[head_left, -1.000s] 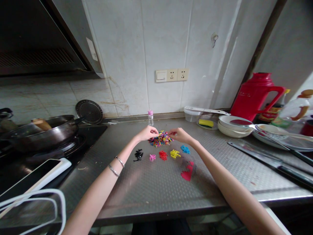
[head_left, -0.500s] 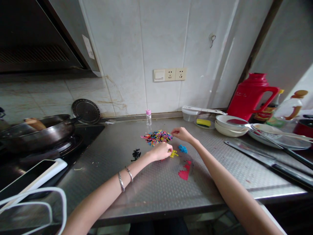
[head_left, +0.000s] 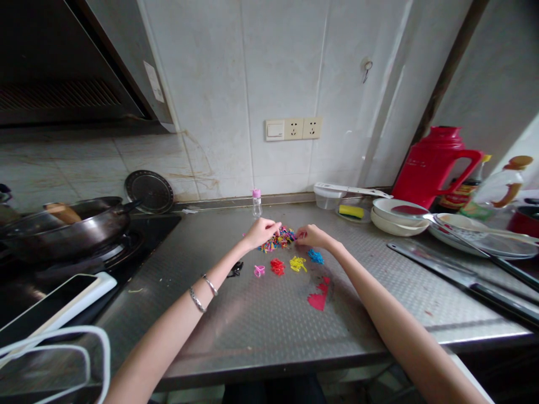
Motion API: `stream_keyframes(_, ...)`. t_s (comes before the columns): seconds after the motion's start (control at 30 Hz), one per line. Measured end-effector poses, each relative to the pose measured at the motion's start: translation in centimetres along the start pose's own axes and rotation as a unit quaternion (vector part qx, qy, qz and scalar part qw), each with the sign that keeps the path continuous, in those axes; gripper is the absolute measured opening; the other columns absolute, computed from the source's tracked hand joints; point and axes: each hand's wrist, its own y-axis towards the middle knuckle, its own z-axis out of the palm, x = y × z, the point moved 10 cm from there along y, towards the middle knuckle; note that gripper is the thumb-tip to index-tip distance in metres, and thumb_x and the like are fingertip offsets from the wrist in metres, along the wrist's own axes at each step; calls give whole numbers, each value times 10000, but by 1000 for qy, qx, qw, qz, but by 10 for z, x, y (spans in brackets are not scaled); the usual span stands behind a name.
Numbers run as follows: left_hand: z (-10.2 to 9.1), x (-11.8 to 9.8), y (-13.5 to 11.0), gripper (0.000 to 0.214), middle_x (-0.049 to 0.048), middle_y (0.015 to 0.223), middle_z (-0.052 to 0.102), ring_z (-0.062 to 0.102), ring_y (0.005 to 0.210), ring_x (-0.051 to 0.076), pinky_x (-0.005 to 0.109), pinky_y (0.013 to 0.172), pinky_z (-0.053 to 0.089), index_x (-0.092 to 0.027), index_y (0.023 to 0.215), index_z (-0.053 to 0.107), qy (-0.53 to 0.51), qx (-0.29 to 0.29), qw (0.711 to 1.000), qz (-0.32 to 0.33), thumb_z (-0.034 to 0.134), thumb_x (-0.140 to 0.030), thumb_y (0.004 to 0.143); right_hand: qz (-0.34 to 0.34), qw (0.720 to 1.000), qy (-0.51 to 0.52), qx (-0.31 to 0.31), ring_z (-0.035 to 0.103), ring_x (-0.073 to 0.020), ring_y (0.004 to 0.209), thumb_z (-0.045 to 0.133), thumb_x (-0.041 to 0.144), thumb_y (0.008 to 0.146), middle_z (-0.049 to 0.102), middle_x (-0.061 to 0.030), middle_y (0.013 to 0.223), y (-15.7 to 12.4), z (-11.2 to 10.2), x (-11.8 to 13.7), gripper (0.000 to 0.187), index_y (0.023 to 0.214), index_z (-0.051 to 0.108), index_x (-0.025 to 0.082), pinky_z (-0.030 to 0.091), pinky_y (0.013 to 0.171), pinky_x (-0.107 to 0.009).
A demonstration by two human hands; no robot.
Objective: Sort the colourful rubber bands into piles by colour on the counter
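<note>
A heap of small multicoloured rubber bands (head_left: 278, 240) lies on the steel counter. My left hand (head_left: 261, 232) is over the heap's left side, thumb and fingertips pinched together; whatever is between them is too small to make out. At the heap's right edge, my right hand (head_left: 314, 235) is also closed in a pinch, its fingertips against the bands and their contents hidden. Nearer me sit small single-colour piles: black bands (head_left: 236, 269), partly behind my left wrist, pink bands (head_left: 259, 271), red bands (head_left: 277, 266), yellow bands (head_left: 297, 264) and blue bands (head_left: 315, 256).
A torn red scrap (head_left: 319, 297) lies nearer the front. Behind the heap stands a small pink-capped bottle (head_left: 256, 202). Rightward are a sponge (head_left: 351, 211), bowls (head_left: 396, 223), a knife (head_left: 433, 264) and a red thermos (head_left: 433, 165). A wok (head_left: 92, 224) sits on the stove at left.
My left hand has moved from the yellow bands up and left to the heap, uncovering the red and pink piles. My right hand has shifted slightly and stays at the heap's right edge.
</note>
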Motion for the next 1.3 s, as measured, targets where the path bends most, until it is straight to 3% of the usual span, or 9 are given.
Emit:
stream_keyframes(0.17, -41, 50, 6, 404, -38, 414, 399, 333, 402, 60, 203, 448, 260, -101, 621, 604, -48, -59, 994, -73, 427, -424, 786, -20, 999, 22, -13, 556, -109, 595, 598, 302, 659, 660, -2, 661, 2, 5, 3, 174, 745, 687, 179, 385, 553, -180)
stream_keyframes(0.37, -57, 86, 3, 376, -42, 405, 399, 339, 392, 55, 199, 448, 262, -106, 601, 595, -80, -85, 987, -112, 446, -410, 764, -28, 999, 15, -17, 557, -106, 598, 549, 253, 692, 660, -17, 664, 1, 4, 3, 168, 728, 680, 155, 379, 555, -173)
stream_keyframes(0.47, -60, 89, 1, 365, -47, 398, 392, 327, 380, 51, 199, 442, 250, -108, 605, 597, -78, -87, 986, -122, 445, -399, 765, -21, 999, 7, -29, 556, -109, 606, 537, 239, 692, 659, -23, 676, 0, -4, 2, 175, 740, 681, 151, 378, 561, -178)
stream_keyframes(0.57, -61, 87, 1, 362, -48, 401, 396, 326, 379, 50, 199, 441, 247, -106, 608, 597, -77, -80, 986, -126, 444, -393, 767, -33, 998, 18, -53, 548, -113, 605, 522, 235, 705, 650, -26, 658, 1, -16, 16, 185, 736, 680, 144, 378, 568, -190)
stream_keyframes(0.7, -58, 85, 1, 360, -46, 403, 408, 329, 385, 52, 200, 447, 253, -105, 613, 604, -67, -57, 988, -126, 450, -393, 764, -107, 990, 69, -65, 536, -112, 613, 521, 255, 732, 644, -24, 671, -7, -18, 77, 188, 752, 672, 145, 382, 581, -197)
stream_keyframes(0.8, -56, 82, 1, 360, -44, 400, 412, 332, 389, 54, 201, 454, 264, -103, 601, 605, -59, -48, 990, -122, 455, -388, 761, -203, 975, 88, -26, 539, -106, 646, 515, 216, 747, 651, -32, 729, -22, -3, 136, 163, 741, 665, 152, 383, 607, -193)
stream_keyframes(0.9, -55, 80, 1, 360, -41, 400, 418, 342, 395, 58, 203, 461, 277, -102, 591, 609, -51, -45, 991, -119, 459, -384, 757, -246, 967, 63, 18, 538, -103, 638, 515, 188, 746, 648, -38, 716, -38, 17, 172, 154, 728, 664, 154, 377, 604, -191)
stream_keyframes(1.13, -48, 80, 0, 364, -32, 412, 439, 371, 402, 61, 195, 456, 303, -95, 613, 625, -37, -19, 992, -117, 454, -379, 763, -259, 963, 22, 64, 548, -111, 652, 548, 155, 717, 653, -43, 743, -50, 40, 185, 135, 752, 677, 161, 358, 570, -186)
stream_keyframes(1.3, -40, 81, -1, 246, -3, 523, 542, 456, 465, 78, 181, 450, 327, -85, 777, 644, -34, 11, 993, -113, 546, -296, 696, -257, 963, 65, 49, 541, -106, 639, 542, 242, 754, 648, -35, 725, -44, 24, 178, 152, 741, 669, 159, 365, 586, -193)
